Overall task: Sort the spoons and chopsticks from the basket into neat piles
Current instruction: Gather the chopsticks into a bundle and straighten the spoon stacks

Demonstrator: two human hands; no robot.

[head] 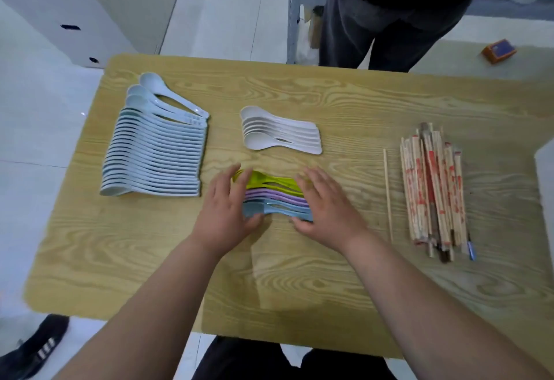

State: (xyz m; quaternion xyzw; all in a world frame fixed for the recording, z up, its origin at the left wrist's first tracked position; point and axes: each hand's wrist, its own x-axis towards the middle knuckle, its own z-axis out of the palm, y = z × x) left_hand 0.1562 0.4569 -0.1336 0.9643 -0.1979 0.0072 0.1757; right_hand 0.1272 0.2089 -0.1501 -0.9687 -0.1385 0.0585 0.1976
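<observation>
A small pile of coloured spoons (275, 196), green, purple and blue, lies in the middle of the wooden table (299, 283). My left hand (227, 208) presses against the bowl end of this pile and my right hand (325, 202) against its handle end, fingers spread. A long row of pale blue spoons (156, 157) lies at the left. A short stack of white spoons (278, 133) sits behind the coloured pile. Wrapped chopsticks (434, 190) are bundled at the right, with one bare chopstick (388, 193) beside them. No basket is in view.
A person in dark clothes (389, 13) stands at the table's far edge. An orange and blue box (499, 51) lies on the floor beyond the right corner. A black shoe (33, 346) shows at the near left, and white cabinets (60, 10) stand at the far left.
</observation>
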